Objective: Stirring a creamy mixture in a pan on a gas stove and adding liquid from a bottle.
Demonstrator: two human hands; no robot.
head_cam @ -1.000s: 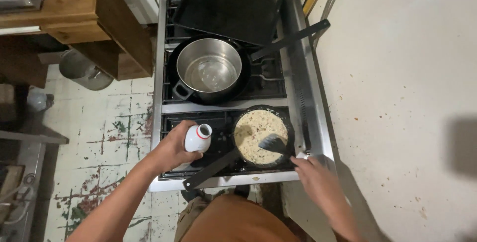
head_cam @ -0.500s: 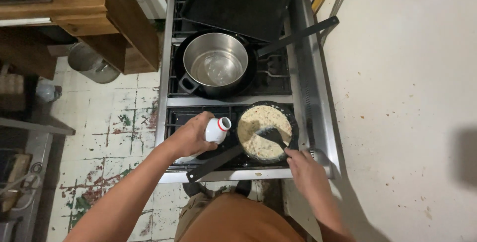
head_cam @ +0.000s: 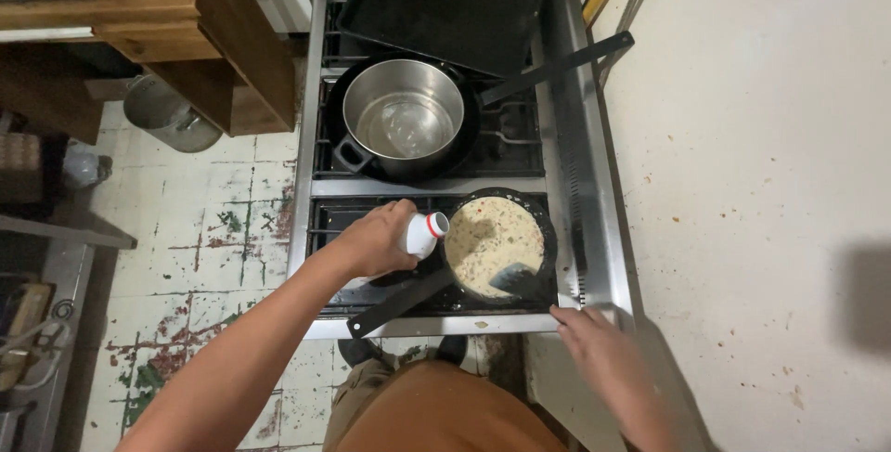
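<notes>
My left hand [head_cam: 376,238] grips a small white bottle with a red ring at its neck [head_cam: 425,232], tipped sideways with its mouth at the left rim of a black frying pan [head_cam: 548,234]. The pan sits on the stove's front burner and holds a creamy, speckled mixture [head_cam: 492,238]. Its black handle [head_cam: 394,305] points toward me, under my left wrist. My right hand [head_cam: 594,345] is at the stove's front right corner, closed on the handle of a black spatula [head_cam: 515,276] whose head lies in the mixture.
On the back burner, a steel pot [head_cam: 404,118] sits inside a black long-handled skillet [head_cam: 557,67]. A black baking tray [head_cam: 436,6] lies behind it. A wooden cabinet [head_cam: 186,34] and a metal bucket [head_cam: 167,118] are to the left, over a worn tiled floor.
My left hand has carried the bottle right and tipped it to the pan's rim. The spatula has shifted toward the pan's near right side.
</notes>
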